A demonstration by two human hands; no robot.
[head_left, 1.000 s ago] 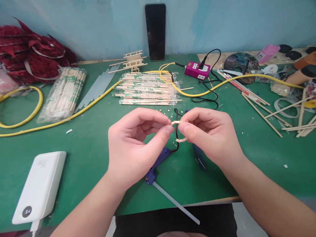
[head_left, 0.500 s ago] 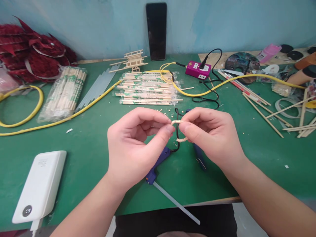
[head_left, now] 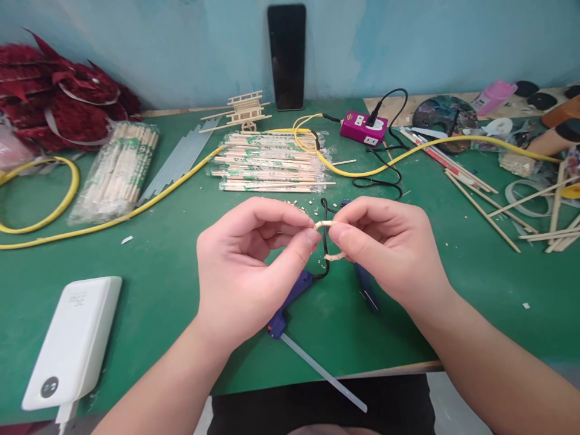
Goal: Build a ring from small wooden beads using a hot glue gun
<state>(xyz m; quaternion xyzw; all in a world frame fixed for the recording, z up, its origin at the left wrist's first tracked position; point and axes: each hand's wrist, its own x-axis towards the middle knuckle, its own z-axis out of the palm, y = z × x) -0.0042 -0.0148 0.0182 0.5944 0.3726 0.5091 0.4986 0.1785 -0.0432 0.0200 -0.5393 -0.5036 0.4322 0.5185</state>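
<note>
Between my hands is a small ring of short wooden stick pieces [head_left: 334, 257], partly hidden by my fingers. My left hand [head_left: 258, 260] pinches its left side between thumb and forefinger. With the same kind of pinch, my right hand [head_left: 385, 248] grips the right side. Below them on the table lies a blue glue gun [head_left: 290, 302] with a long translucent glue stick [head_left: 324, 371] poking out of its back. A dark blue tool [head_left: 366, 290], mostly covered by my right hand, lies beside it; its kind is unclear.
Wrapped chopsticks [head_left: 272, 160], a small wooden cart model [head_left: 245, 112] and a phone [head_left: 287, 57] stand at the back. A yellow cable [head_left: 176, 190] crosses the green table [head_left: 167, 290]. A purple power strip [head_left: 363, 128] is back right, a white power bank [head_left: 75, 338] front left.
</note>
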